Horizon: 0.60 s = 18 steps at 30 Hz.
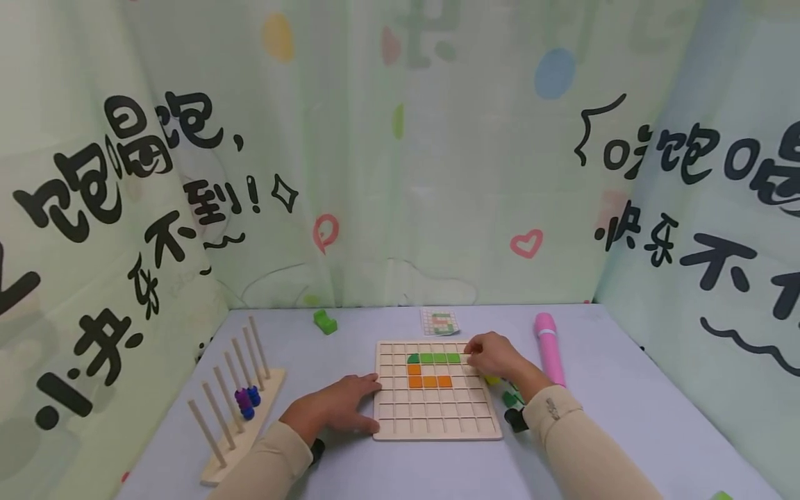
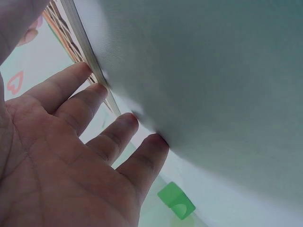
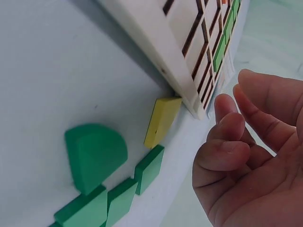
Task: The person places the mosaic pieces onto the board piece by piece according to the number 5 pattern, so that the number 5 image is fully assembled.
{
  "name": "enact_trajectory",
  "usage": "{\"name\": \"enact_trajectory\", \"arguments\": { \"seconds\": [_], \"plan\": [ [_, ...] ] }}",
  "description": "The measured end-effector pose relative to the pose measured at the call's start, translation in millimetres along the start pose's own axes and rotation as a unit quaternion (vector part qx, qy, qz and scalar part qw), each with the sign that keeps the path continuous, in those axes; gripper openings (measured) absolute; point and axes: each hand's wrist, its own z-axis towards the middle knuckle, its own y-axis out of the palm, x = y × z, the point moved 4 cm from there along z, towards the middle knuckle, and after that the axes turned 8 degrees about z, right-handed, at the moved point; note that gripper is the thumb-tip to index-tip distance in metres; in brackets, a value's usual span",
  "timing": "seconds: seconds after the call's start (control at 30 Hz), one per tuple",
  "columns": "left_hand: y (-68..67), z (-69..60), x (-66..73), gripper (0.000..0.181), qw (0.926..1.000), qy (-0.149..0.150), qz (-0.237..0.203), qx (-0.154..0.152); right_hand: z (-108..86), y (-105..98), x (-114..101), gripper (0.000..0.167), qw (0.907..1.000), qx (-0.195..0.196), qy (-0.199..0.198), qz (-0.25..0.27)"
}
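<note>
Right hand (image 1: 496,357) at the upper right corner of the board, fingers curled in, thumb and index tips close together; cannot tell about any piece between the tips. Left hand (image 1: 340,404) at the board's left edge, fingers straight and spread wide, at least two fingertips touching the edge in the left wrist view. Between both hands, lower middle of the frame: wooden grid board (image 1: 437,425), lying flat. In its upper rows: dark green rounded piece (image 1: 413,359) at the row's left end, light green pieces (image 1: 440,358) running right toward the right hand, orange squares (image 1: 430,382) below in an L shape. Just off the board's right edge, partly behind the right hand and wrist: yellow piece (image 3: 161,123) on the table, with a green rounded piece (image 3: 97,153) and green flat pieces (image 3: 122,201) near it at lower left of the right wrist view. Beige sleeves (image 1: 587,444) on both arms. Above the board: small grid card (image 1: 440,322). Upper left of the board: green block (image 1: 325,321). Right of the right hand: pink stick (image 1: 550,347), thicker at the top. Lower left of the frame: wooden peg rack (image 1: 256,423) with purple beads (image 1: 242,398) and blue beads (image 1: 253,395). All on a white table (image 1: 594,354), with a printed curtain (image 1: 400,180) behind.
</note>
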Motion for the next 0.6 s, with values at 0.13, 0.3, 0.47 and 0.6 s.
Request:
{"name": "enact_trajectory", "arguments": {
  "seconds": [0.13, 0.3, 0.47, 0.6],
  "plan": [
    [0.8, 1.5, 0.3, 0.075, 1.0, -0.004, -0.001, -0.003, -6.5, -4.8, 4.4, 0.016, 1.0, -0.002, 0.0, -0.001],
    [2.9, 2.6, -1.6, 0.075, 1.0, -0.003, 0.0, -0.002, -15.8, -8.1, 14.1, 0.015, 0.9999, -0.003, 0.004, 0.01],
    [0.7, 0.0, -0.6, 0.074, 0.9999, 0.013, -0.005, 0.004, -25.2, -10.6, 23.9, 0.016, 0.9998, -0.004, 0.01, 0.016],
    [-1.2, -2.7, 1.9, 0.073, 0.9996, 0.025, -0.008, 0.009, -31.8, -12.0, 28.8, 0.015, 1.0, 0.003, 0.003, 0.009]
  ]
}}
